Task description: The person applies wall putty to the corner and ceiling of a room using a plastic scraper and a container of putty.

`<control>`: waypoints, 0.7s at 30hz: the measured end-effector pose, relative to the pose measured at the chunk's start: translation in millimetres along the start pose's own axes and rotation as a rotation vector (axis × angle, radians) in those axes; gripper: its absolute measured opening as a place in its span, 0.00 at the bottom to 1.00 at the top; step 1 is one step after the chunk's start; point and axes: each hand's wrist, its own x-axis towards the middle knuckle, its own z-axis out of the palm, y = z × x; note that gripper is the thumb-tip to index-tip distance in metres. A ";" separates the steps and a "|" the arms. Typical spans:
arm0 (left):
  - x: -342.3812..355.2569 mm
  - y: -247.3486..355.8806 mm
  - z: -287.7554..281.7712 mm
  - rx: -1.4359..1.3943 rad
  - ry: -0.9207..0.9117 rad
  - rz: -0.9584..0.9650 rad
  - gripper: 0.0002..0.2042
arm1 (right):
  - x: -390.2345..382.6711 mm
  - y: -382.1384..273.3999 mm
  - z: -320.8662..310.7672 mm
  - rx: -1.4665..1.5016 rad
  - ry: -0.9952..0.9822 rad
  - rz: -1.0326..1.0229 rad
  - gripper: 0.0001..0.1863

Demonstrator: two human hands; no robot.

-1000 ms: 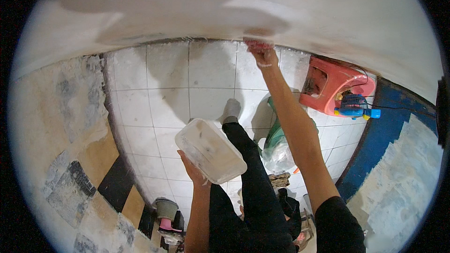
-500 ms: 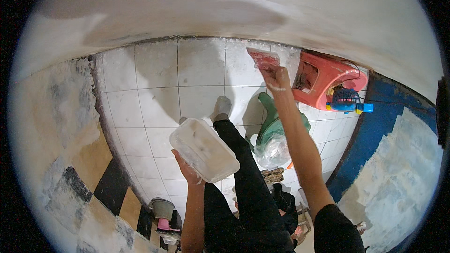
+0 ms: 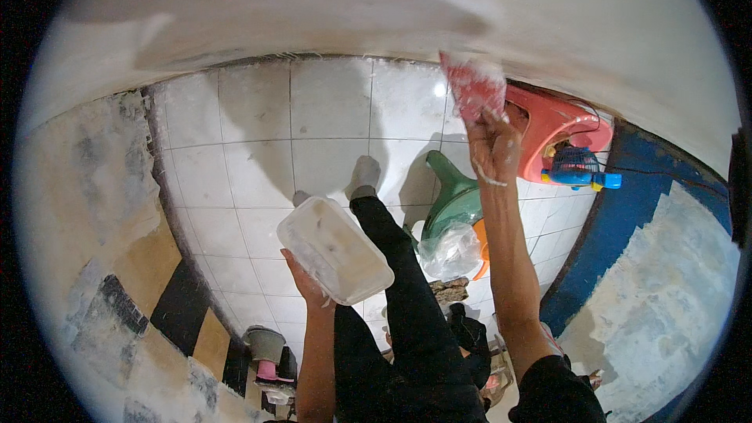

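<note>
- Gripping the red scraper (image 3: 474, 90) in my right hand (image 3: 495, 145), right of centre in the upper half of the frame, I have my fingers closed on its lower edge.
- From my fingers its blade points up the frame, leaning a little left, with one sharp corner toward the upper left; white stuff coats its upper right part.
- That part is blurred, so I cannot tell which side of the blade is longer, nor whether it touches the pale wall (image 3: 313, 8) across the top of the frame.
- My left hand (image 3: 305, 282) is holding the white tub (image 3: 335, 249), just below the centre of the frame; I grip it along its lower left side, most of my fingers hidden beneath it.
- The tub's long axis slants from upper left to lower right, its broad face turned up toward me and smeared with pale stuff.
- Beyond my right hand, at the right of the frame, is a pink stool (image 3: 540, 110), with a blue fan (image 3: 576, 163) beside it.
- Between my forearms, right of centre, a clear plastic bag (image 3: 450, 252) lies against a green plastic object (image 3: 454, 197) over the white tiled floor (image 3: 188, 176).
</note>
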 end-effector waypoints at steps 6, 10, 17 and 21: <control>2.0 -18.8 27.3 -0.001 -0.048 -0.004 0.32 | 121.1 -9.9 -135.5 -0.313 -0.275 0.249 0.16; -0.5 -2.6 5.1 0.075 0.038 0.052 0.33 | 145.3 59.6 -80.2 0.022 -0.201 0.164 0.20; -3.1 -1.8 5.9 0.054 0.036 0.026 0.32 | 124.3 22.6 -42.8 -0.210 -0.228 -0.007 0.19; -7.8 5.5 -9.5 -0.025 0.042 0.004 0.32 | 33.8 26.0 7.8 0.075 -0.129 0.117 0.24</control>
